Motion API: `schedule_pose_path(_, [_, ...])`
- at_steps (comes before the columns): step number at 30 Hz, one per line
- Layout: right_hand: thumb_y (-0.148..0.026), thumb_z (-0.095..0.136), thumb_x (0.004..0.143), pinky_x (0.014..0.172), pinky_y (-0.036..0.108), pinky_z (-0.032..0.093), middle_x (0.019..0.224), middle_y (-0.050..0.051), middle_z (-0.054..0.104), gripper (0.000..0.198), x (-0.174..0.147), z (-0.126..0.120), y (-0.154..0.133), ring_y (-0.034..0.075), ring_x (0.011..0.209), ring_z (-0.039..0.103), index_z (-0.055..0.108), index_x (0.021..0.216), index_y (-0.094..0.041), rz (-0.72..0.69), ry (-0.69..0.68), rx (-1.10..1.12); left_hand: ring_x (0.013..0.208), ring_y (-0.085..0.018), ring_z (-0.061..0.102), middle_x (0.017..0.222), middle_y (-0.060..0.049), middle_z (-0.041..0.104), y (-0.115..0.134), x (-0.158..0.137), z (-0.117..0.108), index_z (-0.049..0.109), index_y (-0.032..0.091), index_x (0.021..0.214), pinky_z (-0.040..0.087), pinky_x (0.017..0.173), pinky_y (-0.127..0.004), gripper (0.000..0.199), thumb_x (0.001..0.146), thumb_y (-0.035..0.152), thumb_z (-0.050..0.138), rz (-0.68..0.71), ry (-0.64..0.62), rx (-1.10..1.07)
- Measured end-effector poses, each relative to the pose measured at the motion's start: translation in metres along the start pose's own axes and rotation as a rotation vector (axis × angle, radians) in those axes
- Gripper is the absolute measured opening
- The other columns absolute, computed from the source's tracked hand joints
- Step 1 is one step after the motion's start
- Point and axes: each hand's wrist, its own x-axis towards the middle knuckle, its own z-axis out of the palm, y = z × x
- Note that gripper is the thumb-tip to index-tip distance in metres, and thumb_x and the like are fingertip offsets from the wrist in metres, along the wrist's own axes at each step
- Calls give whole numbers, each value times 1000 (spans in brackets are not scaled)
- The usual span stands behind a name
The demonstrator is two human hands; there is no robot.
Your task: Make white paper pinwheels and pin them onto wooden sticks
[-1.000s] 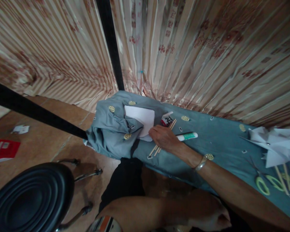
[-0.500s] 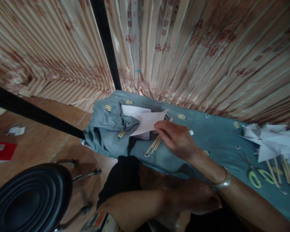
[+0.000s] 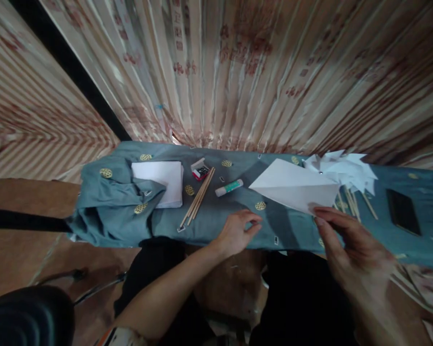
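Pinching paper sheet [image 3: 292, 185] at near corner with right hand [image 3: 359, 252], over cloth [image 3: 202, 233] near pinwheels [image 3: 353, 172]; holding nothing in loosely curled left hand [image 3: 237, 233]. Looks like positioning; probably calls for two-handed steadying next.

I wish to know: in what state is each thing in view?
Paper sheet: creased, held
Right hand: pinching the sheet
Left hand: empty, half open
Small box: open, flap raised
Paper stack: flat, partly covered
Thin sticks: loose, bunched
Glue stick: lying on its side
Paper pinwheels: folded, piled together
Phone: lying flat
Cloth: partly rumpled
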Motion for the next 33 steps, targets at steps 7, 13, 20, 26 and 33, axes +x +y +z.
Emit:
schedule_pose_path(7, [-31,50,100,77,32,60,90,5,77,22,-21,37,30,21,82,75,69,92,-22,-123,-304,-34,130,-31,52,142,-15,57,-22,11,-9,58,19,135,43,110,-52,64,75,22,80,211,147,379])
schedule_pose_path(13, [-32,57,98,77,32,58,90,5,76,17,-7,41,29,20,81,72,70,95,-22,-142,-418,60,117,-27,61,115,-11,74,-22,11,1,70,18,117,45,102,-50,27,93,27,63,271,-59,520])
schedule_pose_path(20, [-35,65,93,93,43,55,111,8,76,17,5,43,67,25,104,69,74,101,-24,-58,-251,136,93,-21,70,95,-7,77,-21,26,4,74,18,106,50,97,-43,27,100,31,51,220,-16,476])
schedule_pose_path(26, [-37,68,87,94,46,54,100,5,78,13,7,63,94,25,96,72,75,85,-26,195,-214,275,125,-28,59,134,-15,64,-12,25,8,46,17,146,50,103,-48,51,100,38,51,315,96,532])
schedule_pose_path(33, [-38,70,82,101,49,50,113,8,74,14,18,78,105,27,108,68,74,81,-25,258,-179,294,153,-29,26,156,-16,45,-4,1,30,43,14,145,28,121,-56,48,100,30,48,420,-206,808])
